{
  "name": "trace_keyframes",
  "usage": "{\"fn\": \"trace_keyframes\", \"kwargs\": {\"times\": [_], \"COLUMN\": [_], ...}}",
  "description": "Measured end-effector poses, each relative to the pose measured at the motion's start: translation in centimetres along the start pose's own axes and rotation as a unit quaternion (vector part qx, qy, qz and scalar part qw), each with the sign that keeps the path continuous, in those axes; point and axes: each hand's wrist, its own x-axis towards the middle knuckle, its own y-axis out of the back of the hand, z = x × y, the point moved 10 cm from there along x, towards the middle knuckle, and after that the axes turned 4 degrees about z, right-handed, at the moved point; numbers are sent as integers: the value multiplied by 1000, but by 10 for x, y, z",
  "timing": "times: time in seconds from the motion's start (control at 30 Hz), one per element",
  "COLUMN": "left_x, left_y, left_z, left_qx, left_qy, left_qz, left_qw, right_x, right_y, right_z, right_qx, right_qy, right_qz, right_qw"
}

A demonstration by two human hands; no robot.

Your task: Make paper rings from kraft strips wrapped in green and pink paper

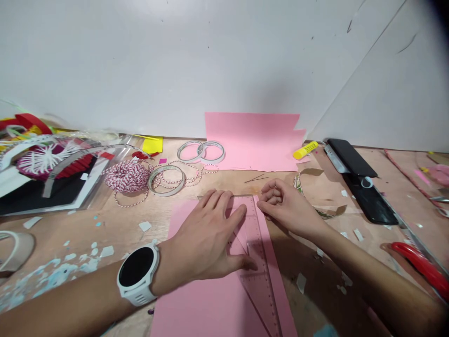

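Observation:
A sheet of pink paper [203, 304] lies on the table in front of me, with a clear triangular set square [257, 250] on top along its right side. My left hand [206, 238], with a white watch [138, 271] on the wrist, rests palm down across the paper and the set square. Its fingers are stretched and the thumb is spread onto the plastic. At the far right corner of the paper is my right hand [286, 206], its fingers curled in toward the thumb. Whatever may be between those fingertips is hidden.
Behind stand another pink sheet [252, 140], tape rings [166, 180], red-and-white twine [126, 176] and a yellow glue stick [305, 150]. To the right lie a black phone [352, 157] and a red-handled cutter [419, 267]. Craft items in plastic [52, 161] fill the left; paper scraps are scattered about.

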Motion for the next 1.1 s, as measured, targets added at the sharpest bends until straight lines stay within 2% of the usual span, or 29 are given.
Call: {"fn": "trace_keyframes", "kwargs": {"times": [0.33, 1.1], "left_x": [0, -1], "left_y": [1, -2], "left_z": [-1, -1], "left_qx": [-5, 10], "left_qy": [10, -1], "left_qz": [-4, -1], "left_qw": [1000, 1000], "right_x": [1, -1], "right_y": [1, 1], "right_z": [2, -13], "right_qx": [3, -32], "right_qy": [2, 24], "right_qz": [-1, 17], "right_qw": [1000, 999]}}
